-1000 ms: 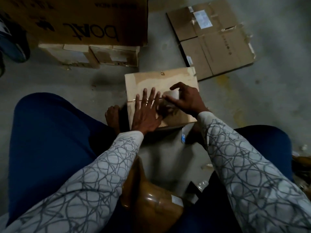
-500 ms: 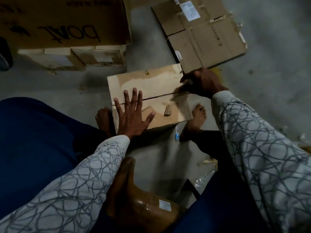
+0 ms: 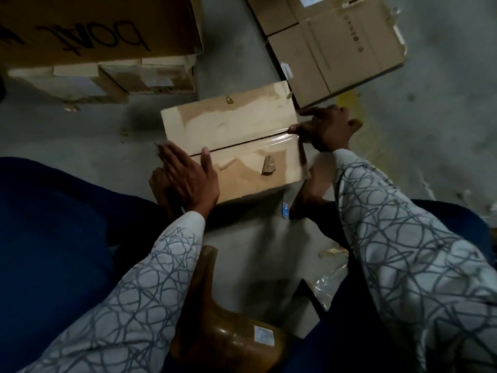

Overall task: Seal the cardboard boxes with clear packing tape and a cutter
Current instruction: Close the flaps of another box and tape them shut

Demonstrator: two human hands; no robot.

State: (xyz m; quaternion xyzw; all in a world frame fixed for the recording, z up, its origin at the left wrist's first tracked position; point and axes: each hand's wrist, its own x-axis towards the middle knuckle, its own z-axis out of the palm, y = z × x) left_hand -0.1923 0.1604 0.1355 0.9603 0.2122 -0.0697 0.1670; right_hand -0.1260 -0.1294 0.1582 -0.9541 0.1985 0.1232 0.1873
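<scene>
A small cardboard box [image 3: 234,125] lies on the floor between my bare feet, its two top flaps meeting in a dark seam. Shiny clear packing tape [image 3: 282,137] covers the seam's right end and folds over the right edge. My right hand [image 3: 328,127] is curled at that edge, gripping the tape; the roll is hidden under it. My left hand [image 3: 188,179] lies flat on the box's left end, thumb on the seam and fingers over the left edge. I see no cutter.
A large printed carton [image 3: 94,28] rests on smaller boxes [image 3: 150,76] at the back left. Flattened cardboard [image 3: 336,44] lies just behind the right hand. A brown stool [image 3: 228,332] sits below me, with crumpled plastic film [image 3: 330,278] on the floor beside it.
My right hand has travelled from the middle of the seam to the box's right edge, laying tape along it. My left hand slid from the box's middle to its left end.
</scene>
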